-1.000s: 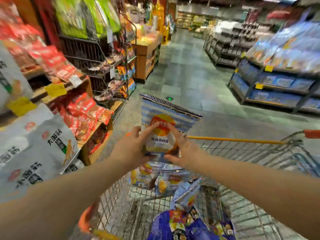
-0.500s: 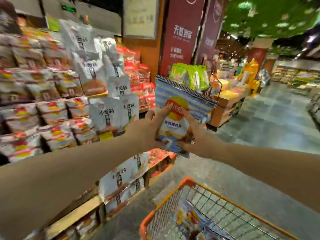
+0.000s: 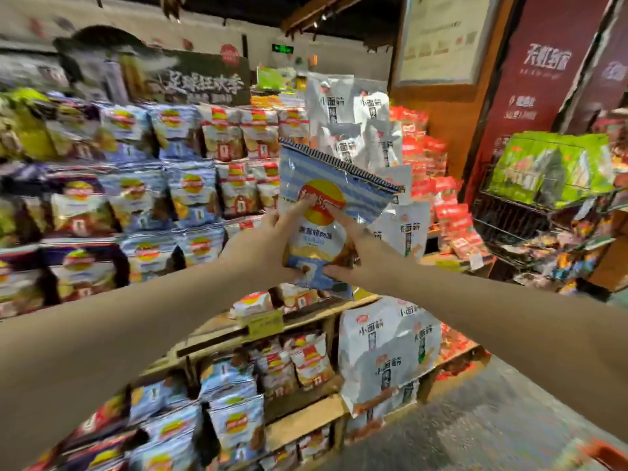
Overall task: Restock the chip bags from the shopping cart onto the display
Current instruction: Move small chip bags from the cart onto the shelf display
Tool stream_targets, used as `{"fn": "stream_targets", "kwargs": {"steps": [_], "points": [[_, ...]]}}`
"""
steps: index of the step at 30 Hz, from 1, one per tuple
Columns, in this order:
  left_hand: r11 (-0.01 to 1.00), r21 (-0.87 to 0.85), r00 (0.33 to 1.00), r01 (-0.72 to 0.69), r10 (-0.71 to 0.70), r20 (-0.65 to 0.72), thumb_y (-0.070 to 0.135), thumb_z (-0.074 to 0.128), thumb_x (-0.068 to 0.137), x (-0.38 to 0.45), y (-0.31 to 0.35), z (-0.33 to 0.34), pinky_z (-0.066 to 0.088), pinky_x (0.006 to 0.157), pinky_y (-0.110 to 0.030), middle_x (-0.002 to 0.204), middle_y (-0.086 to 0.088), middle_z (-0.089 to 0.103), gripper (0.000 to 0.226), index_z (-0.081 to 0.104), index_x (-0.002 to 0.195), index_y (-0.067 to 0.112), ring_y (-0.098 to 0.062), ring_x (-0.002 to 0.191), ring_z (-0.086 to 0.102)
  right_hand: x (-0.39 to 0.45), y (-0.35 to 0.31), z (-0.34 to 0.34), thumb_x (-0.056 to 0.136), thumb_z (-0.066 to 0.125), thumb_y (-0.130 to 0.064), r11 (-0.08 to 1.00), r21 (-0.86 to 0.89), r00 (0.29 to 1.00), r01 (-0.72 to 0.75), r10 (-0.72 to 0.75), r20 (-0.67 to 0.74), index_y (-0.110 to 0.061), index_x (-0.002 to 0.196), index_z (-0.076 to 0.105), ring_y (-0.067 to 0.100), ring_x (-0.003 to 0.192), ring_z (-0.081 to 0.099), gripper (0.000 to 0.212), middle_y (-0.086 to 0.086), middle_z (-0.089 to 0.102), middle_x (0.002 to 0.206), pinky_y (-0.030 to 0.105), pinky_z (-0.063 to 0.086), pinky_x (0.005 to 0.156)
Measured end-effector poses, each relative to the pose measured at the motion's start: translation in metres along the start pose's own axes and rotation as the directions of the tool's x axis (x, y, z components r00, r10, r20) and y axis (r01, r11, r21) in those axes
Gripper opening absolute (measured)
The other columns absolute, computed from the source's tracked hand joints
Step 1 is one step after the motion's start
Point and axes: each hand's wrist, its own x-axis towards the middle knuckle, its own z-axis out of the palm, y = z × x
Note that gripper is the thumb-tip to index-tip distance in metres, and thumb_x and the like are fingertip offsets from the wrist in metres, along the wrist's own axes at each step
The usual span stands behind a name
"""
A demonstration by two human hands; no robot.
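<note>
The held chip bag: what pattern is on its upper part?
Pale blue and white horizontal stripes behind a red-and-yellow round logo on the chip bag, seen in the head view.

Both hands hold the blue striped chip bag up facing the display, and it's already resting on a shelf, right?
Not resting yet. In the head view the left hand and right hand hold the blue striped chip bag in the air, short of the display.
</note>
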Motion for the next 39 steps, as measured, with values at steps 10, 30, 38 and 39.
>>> {"fn": "stream_targets", "kwargs": {"steps": [10, 30, 38, 39], "points": [[0.966, 0.022, 0.965, 0.258, -0.259, 0.048, 0.045, 0.06, 0.089, -0.028, -0.161, 0.025, 0.055, 0.07, -0.038, 0.15, -0.007, 0.021, 0.104, -0.031, 0.139, 0.042, -0.025, 0.093, 0.061, 0.125, -0.055, 0.122, 0.089, 0.064, -0.036, 0.997, 0.002, 0.958, 0.082, -0.079, 0.276, -0.056, 0.142, -0.009, 0.026, 0.087, 0.062, 0.093, 0.007, 0.056, 0.094, 0.04, 0.052, 0.079], [0.754, -0.202, 0.765, 0.625, -0.54, 0.352, 0.022, 0.053, 0.096, 0.064, -0.404, 0.212, 0.046, 0.062, -0.029, 0.156, -0.018, -0.001, 0.094, -0.024, 0.132, 0.06, -0.015, 0.067, 0.056, 0.356, 0.038, 0.382, 0.094, 0.055, -0.04, 0.975, -0.117, 0.78, 0.188, -0.076, 0.621, -0.055, 0.134, -0.026, 0.019, 0.062, 0.048, 0.092, 0.008, 0.041, 0.088, 0.027, 0.036, 0.048], [0.698, -0.258, 0.717, 0.668, -0.51, 0.475, 0.029, 0.048, 0.098, 0.082, -0.436, 0.282, 0.05, 0.082, -0.035, 0.157, -0.015, -0.012, 0.089, -0.031, 0.119, 0.065, -0.029, 0.104, 0.061, 0.372, 0.078, 0.441, 0.095, 0.053, -0.042, 0.984, -0.17, 0.72, 0.047, 0.085, 0.689, -0.057, 0.129, -0.024, 0.03, 0.086, 0.057, 0.086, 0.014, 0.043, 0.108, 0.033, 0.042, 0.07], [0.7, -0.253, 0.716, 0.668, -0.513, 0.473, 0.032, 0.046, 0.098, 0.084, -0.442, 0.288, 0.05, 0.079, -0.035, 0.157, -0.016, -0.012, 0.087, -0.033, 0.119, 0.061, -0.03, 0.1, 0.062, 0.373, 0.08, 0.447, 0.095, 0.053, -0.041, 0.982, -0.185, 0.722, 0.03, 0.107, 0.683, -0.055, 0.132, -0.023, 0.031, 0.087, 0.057, 0.086, 0.015, 0.042, 0.113, 0.031, 0.038, 0.068]]}}
